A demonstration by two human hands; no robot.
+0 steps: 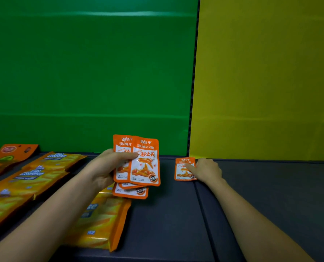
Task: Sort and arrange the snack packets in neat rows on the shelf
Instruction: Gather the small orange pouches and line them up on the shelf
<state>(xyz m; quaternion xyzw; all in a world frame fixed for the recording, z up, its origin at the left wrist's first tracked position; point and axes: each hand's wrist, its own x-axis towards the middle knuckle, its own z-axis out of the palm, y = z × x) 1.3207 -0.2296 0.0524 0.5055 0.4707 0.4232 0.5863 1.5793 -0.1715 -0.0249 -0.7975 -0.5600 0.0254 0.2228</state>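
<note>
My left hand grips a fanned stack of small orange snack packets, held upright above the dark shelf, thumb across their fronts. One more small orange packet lies flat on the shelf near the back wall. My right hand rests on its right edge, the index finger pressing on its face and the other fingers curled. Yellow cheese snack bags lie in rows to the left, one partly under my left forearm.
More yellow cheese bags and orange bags lie at the far left. A green panel and a yellow panel form the back wall. A seam divides the shelf surface.
</note>
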